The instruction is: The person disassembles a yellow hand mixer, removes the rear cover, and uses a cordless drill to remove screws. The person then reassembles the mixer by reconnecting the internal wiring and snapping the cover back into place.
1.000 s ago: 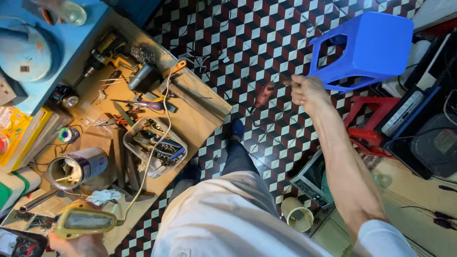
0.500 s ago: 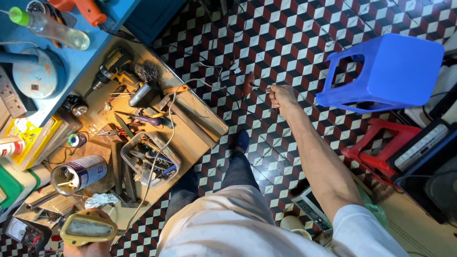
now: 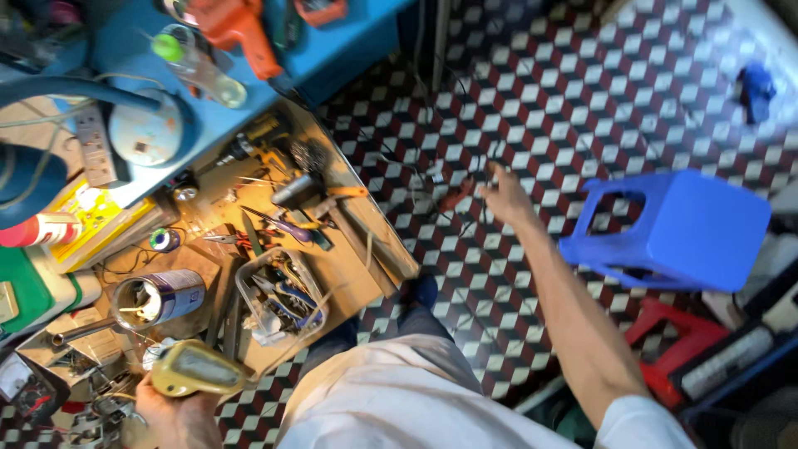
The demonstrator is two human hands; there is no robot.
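Observation:
My left hand [image 3: 170,409] at the bottom left grips a yellow tool with a grey window [image 3: 198,368], held over the edge of a low wooden board [image 3: 349,287] covered in tools. My right hand [image 3: 504,195] stretches out over the checkered floor [image 3: 582,108] toward thin dark wires [image 3: 449,179] and a small reddish object [image 3: 455,199]. Its fingers are blurred, close to the wires; whether they pinch anything is unclear. A cable runs from the yellow tool across the board.
A blue plastic stool [image 3: 673,233] lies tipped to the right of my arm, a red stool [image 3: 677,345] below it. A clear tray of pliers [image 3: 278,295], a tin can [image 3: 158,298], an orange drill [image 3: 237,33] and a bottle [image 3: 195,66] crowd the left.
The view has shifted so the stool sits further right and lower. My right hand has moved left along the floor toward the wires. My left hand keeps the yellow tool.

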